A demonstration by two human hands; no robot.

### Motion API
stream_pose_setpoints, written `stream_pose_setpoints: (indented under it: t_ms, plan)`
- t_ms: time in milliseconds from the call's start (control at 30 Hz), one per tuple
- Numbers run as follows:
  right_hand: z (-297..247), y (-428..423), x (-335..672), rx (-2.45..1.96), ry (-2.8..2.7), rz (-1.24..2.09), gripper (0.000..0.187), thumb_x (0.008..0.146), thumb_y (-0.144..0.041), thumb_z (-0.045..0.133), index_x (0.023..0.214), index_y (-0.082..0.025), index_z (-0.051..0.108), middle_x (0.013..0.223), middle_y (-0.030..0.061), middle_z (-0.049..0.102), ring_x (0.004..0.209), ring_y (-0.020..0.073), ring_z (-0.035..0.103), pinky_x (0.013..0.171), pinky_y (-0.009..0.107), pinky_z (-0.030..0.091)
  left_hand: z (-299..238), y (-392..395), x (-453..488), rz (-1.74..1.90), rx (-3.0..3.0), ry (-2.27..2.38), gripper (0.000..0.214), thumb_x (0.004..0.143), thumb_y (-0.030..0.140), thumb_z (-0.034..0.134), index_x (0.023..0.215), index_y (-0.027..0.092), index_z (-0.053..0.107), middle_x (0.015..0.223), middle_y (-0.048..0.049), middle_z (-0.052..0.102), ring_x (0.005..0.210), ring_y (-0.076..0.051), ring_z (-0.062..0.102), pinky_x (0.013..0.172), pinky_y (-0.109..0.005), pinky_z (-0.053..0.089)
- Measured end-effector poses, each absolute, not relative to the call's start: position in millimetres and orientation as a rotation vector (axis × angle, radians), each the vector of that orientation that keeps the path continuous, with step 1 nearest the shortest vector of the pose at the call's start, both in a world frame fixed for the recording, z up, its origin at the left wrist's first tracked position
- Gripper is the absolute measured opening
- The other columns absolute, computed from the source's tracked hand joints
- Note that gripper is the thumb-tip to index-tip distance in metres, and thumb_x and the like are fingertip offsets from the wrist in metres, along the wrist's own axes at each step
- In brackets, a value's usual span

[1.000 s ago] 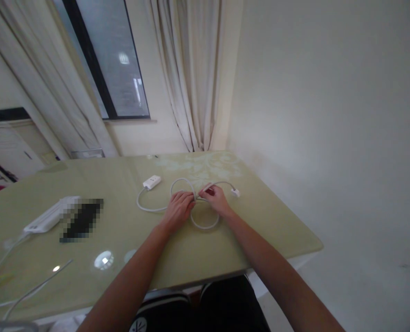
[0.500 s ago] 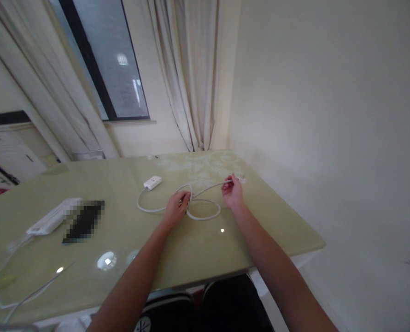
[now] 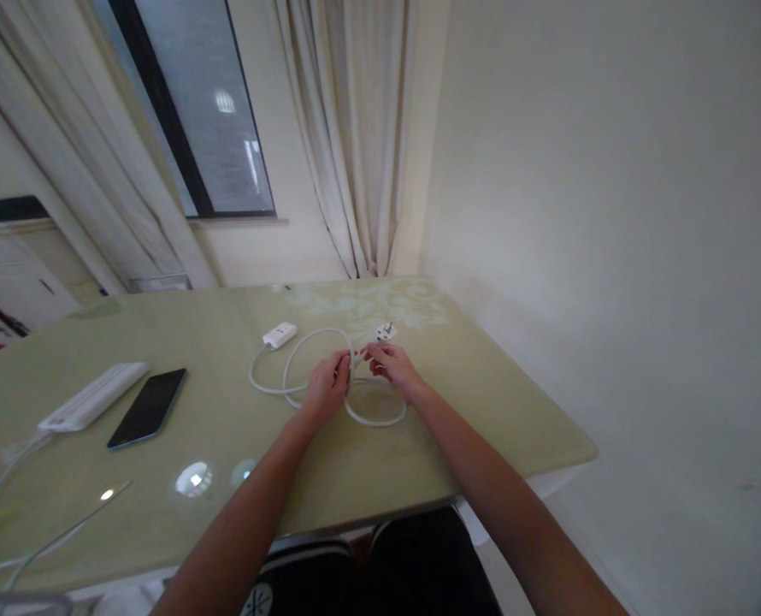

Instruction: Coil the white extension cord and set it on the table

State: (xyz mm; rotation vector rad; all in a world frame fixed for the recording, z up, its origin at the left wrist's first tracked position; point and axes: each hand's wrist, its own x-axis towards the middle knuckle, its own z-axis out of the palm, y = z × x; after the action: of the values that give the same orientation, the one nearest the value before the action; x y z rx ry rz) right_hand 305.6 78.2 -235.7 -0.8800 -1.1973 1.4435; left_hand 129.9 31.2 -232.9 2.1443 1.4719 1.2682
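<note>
Head view shows a looped white cable (image 3: 377, 424) on the glossy green desk (image 3: 483, 419), probably light and springy, best pinched at crossing loops, as the left hand (image 3: 327, 383) does, the right hand (image 3: 396, 369) gripping behind its white pronged plug (image 3: 386, 332).

A: Lighting?
B: Dim-ish, soft. Round glare (image 3: 194, 479) on glossy tabletop (image 3: 502, 419), lower L, + bright patches (image 3: 225, 101) in window (image 3: 194, 162).
A: Shadows?
B: V. faint.
A: Sharpness?
B: Bit hazy o'all; wide-angle stretch nr edges, top-R corner darkened.
</note>
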Motion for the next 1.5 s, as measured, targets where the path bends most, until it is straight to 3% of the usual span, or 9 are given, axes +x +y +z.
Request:
stream_pose_setpoints:
  t_ms: [200,333,467,600,833,1033,1167,1333,1500]
  plan:
    - [-232,88,325,-0.873,-0.899,1.452,0.05,0.064,-0.037,0.092,0.106,-0.023,0.07,0.088,0.001,0.074,0.07,0.01,0.066,0.066,0.021,0.052,-236,29,124,1.334,2.359,1.404,0.032,0.103,0.037,0.045,0.118,0.02,0.067,0.095,-0.0071,0.075,0.088,-0.021,0.066,0.085,-0.035,0.051]
    - [-232,87,329,-0.884,-1.102,1.356,0.046,0.067,-0.044,0.088,0.104,-0.021,0.074,0.089,0.0029,0.076,0.072,0.0122,0.068,0.07,0.025,0.054,-234,26,124,1.35,2.468,1.333,0.037,0.1,0.033,0.049,0.132,0.018,0.061,0.081,-0.0035,0.07,0.076,-0.018,0.065,0.084,-0.035,0.053]
    - [-236,85,329,-0.914,-1.306,1.265,0.043,0.069,-0.047,0.086,0.1,-0.019,0.076,0.087,0.0044,0.076,0.071,0.0138,0.067,0.071,0.028,0.054,-232,25,129,1.273,2.486,1.33,0.061,0.097,0.033,0.055,0.156,0.022,0.039,0.12,-0.0105,0.069,0.091,-0.019,0.069,0.092,-0.039,0.054]
    - [-242,84,327,-0.909,-1.48,1.311,0.041,0.075,-0.051,0.08,0.099,-0.018,0.078,0.091,0.0056,0.076,0.073,0.0154,0.066,0.072,0.03,0.053,-238,30,131,1.22,2.406,1.304,0.074,0.094,0.034,0.058,0.161,0.022,0.029,0.144,-0.0168,0.058,0.115,-0.026,0.067,0.102,-0.045,0.053]
    - [-245,81,320,-0.804,-1.578,1.479,0.047,0.085,-0.059,0.065,0.099,-0.015,0.076,0.081,0.0046,0.073,0.067,0.0143,0.063,0.069,0.028,0.049,-244,35,131,1.254,2.228,1.231,0.074,0.089,0.03,0.063,0.157,0.02,0.035,0.147,-0.017,0.054,0.127,-0.028,0.06,0.109,-0.048,0.05]
    - [-245,73,307,-0.843,-1.575,1.38,0.074,0.078,-0.045,0.078,0.141,-0.012,0.057,0.071,-0.0015,0.07,0.062,0.0137,0.062,0.064,0.027,0.048,-239,32,135,1.25,2.142,1.368,0.066,0.084,0.032,0.068,0.145,0.019,0.046,0.134,-0.0157,0.053,0.113,-0.026,0.066,0.1,-0.045,0.056]
    - [-242,73,306,-0.93,-1.503,1.286,0.076,0.079,-0.038,0.071,0.146,-0.011,0.05,0.067,-0.0018,0.071,0.054,0.0137,0.06,0.059,0.027,0.048,-235,34,128,1.272,2.221,1.444,0.064,0.079,0.021,0.069,0.14,0.02,0.051,0.135,-0.0148,0.051,0.121,-0.029,0.061,0.106,-0.048,0.052]
    - [-235,79,316,-1.017,-1.261,1.046,0.063,0.076,-0.033,0.064,0.136,-0.014,0.055,0.066,-0.0028,0.069,0.054,0.0131,0.053,0.055,0.025,0.042,-222,36,111,1.715,2.1,1.394,0.057,0.081,0.012,0.061,0.137,0.022,0.054,0.144,-0.014,0.046,0.128,-0.026,0.056,0.1,-0.041,0.058]
    - [-236,90,329,-1.095,-0.893,0.871,0.053,0.076,-0.04,0.065,0.122,-0.013,0.062,0.078,0.0033,0.073,0.067,0.0161,0.056,0.064,0.028,0.043,-214,42,89,2.242,1.807,1.388,0.063,0.089,0.018,0.056,0.149,0.021,0.037,0.156,-0.019,0.036,0.129,-0.025,0.056,0.101,-0.041,0.056]
